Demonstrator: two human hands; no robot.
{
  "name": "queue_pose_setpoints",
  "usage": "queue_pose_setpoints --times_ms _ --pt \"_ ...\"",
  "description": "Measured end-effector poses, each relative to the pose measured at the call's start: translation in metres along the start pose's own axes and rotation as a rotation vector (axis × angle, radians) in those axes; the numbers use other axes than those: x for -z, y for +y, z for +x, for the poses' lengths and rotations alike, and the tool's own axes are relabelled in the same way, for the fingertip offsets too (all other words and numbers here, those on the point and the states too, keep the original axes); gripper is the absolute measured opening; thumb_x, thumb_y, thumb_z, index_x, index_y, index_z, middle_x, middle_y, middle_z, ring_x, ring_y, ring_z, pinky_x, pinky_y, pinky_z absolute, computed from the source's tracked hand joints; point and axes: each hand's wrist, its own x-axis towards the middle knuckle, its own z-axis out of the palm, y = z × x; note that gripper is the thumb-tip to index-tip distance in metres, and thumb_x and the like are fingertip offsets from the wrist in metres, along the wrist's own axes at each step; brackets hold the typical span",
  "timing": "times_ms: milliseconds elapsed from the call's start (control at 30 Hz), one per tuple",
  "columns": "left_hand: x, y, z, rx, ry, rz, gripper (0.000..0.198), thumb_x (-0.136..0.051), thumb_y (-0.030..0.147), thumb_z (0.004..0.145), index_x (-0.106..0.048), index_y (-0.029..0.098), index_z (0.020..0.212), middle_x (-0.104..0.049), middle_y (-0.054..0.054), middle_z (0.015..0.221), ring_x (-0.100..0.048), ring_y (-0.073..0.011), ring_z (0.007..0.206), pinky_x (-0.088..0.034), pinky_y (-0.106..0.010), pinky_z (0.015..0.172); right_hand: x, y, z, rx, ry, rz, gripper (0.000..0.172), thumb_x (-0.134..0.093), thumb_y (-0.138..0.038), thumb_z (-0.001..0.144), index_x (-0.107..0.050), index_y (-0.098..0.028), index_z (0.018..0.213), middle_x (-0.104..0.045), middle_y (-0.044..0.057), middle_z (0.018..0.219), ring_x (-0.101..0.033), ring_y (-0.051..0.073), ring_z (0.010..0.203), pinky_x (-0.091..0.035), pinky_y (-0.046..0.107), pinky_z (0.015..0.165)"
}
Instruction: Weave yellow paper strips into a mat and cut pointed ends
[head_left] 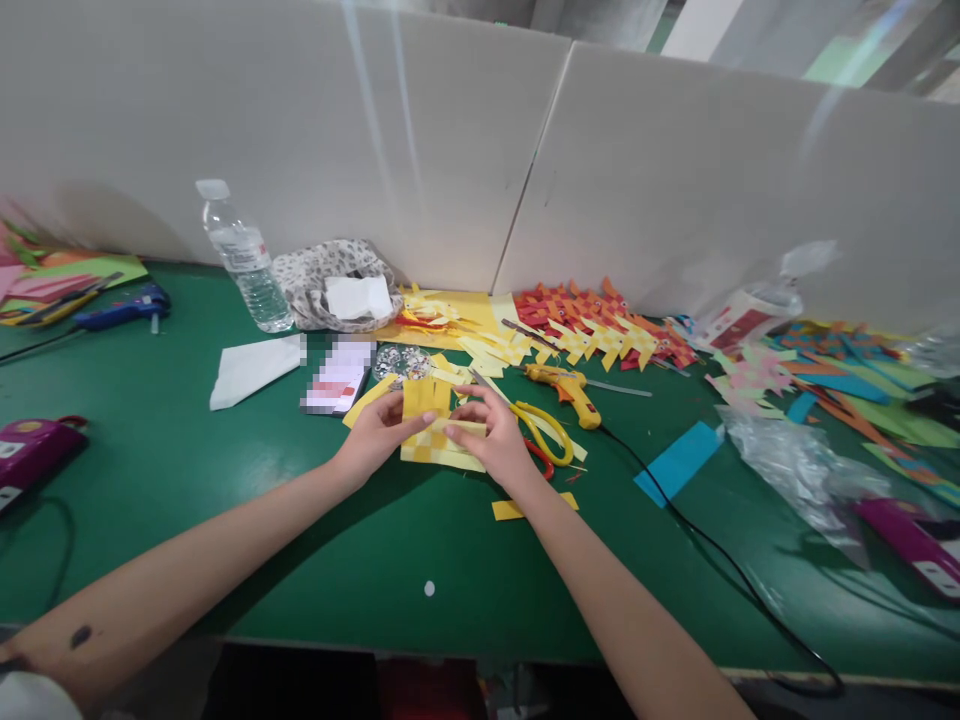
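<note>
A left hand [382, 435] and a right hand [491, 440] work a woven yellow piece [424, 450] between them over a green bench [300, 580], each grip pinched on one side of it; whether its lower edge touches the surface is hard to tell. Yellow-handled scissors [564, 432] lie just beside the right hand, near a yellow glue gun [566, 385]. At back, a water bottle [247, 255] stands before a grey partition [300, 130].
</note>
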Motion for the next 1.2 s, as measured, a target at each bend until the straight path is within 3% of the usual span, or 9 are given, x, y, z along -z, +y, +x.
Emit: queue_pose_setpoints --times_ms 100,200,333,567,967,1200 --pt "0.0007 -0.0011 0.0013 0.022 0.023 -0.021 0.039 -0.076 0.037 0.066 -0.062 0.018 0.097 -0.072 -0.002 0.082 -0.066 -0.0139 0.069 -0.050 -0.023 0.064 0.0007 -0.0006 0.0016 -0.034 0.083 0.069 0.052 -0.073 -0.029 0.061 -0.050 -0.023 0.107 -0.061 -0.001 0.076 -0.060 0.017 0.077 -0.048 0.032 0.068" --pt "0.0022 -0.0036 0.0027 0.017 0.033 0.018 0.034 -0.075 0.040 0.066 -0.064 0.017 0.087 -0.071 -0.002 0.076 -0.063 -0.0115 0.063 -0.047 -0.020 0.056 0.0015 -0.0013 0.0027 -0.057 0.077 0.109 0.054 -0.075 -0.029 0.058 -0.050 -0.023 0.106 -0.061 -0.002 0.075 -0.060 0.017 0.076 -0.048 0.032 0.069" --pt "0.0028 -0.0044 0.0030 0.017 0.014 0.024 0.032 -0.076 0.040 0.064 -0.065 0.017 0.082 -0.071 -0.002 0.076 -0.064 -0.0125 0.067 -0.048 -0.022 0.063 0.0015 -0.0035 0.0029 -0.073 0.076 0.102 0.054 -0.078 -0.030 0.054 -0.051 -0.022 0.100 -0.061 -0.003 0.071 -0.061 0.016 0.073 -0.048 0.034 0.074" --pt "0.0012 -0.0050 0.0018 -0.002 -0.051 0.122 0.024 -0.074 0.036 0.067 -0.065 0.017 0.079 -0.069 -0.001 0.078 -0.063 -0.0117 0.070 -0.047 -0.022 0.067 0.0007 -0.0039 0.0033 -0.049 0.107 0.024 0.033 -0.076 -0.038 0.059 -0.059 -0.021 0.081 -0.070 0.005 0.084 -0.066 0.021 0.080 -0.051 0.036 0.076" --pt "-0.0019 -0.0007 -0.0025 0.025 -0.100 0.116 0.035 -0.073 0.045 0.065 -0.066 0.016 0.082 -0.072 -0.004 0.085 -0.066 -0.0182 0.077 -0.049 -0.028 0.071 -0.0031 -0.0050 0.0021 -0.018 0.030 0.123 0.035 -0.080 -0.036 0.054 -0.059 -0.021 0.078 -0.072 0.003 0.083 -0.068 0.021 0.082 -0.054 0.035 0.078" --pt "-0.0017 -0.0011 -0.0014 0.047 -0.083 0.057 0.037 -0.075 0.046 0.062 -0.065 0.017 0.083 -0.072 -0.004 0.085 -0.067 -0.0192 0.078 -0.051 -0.030 0.074 0.0011 -0.0048 0.0040 -0.071 0.167 0.139 0.037 -0.082 -0.033 0.049 -0.063 -0.019 0.078 -0.070 0.002 0.077 -0.067 0.020 0.076 -0.054 0.036 0.077"
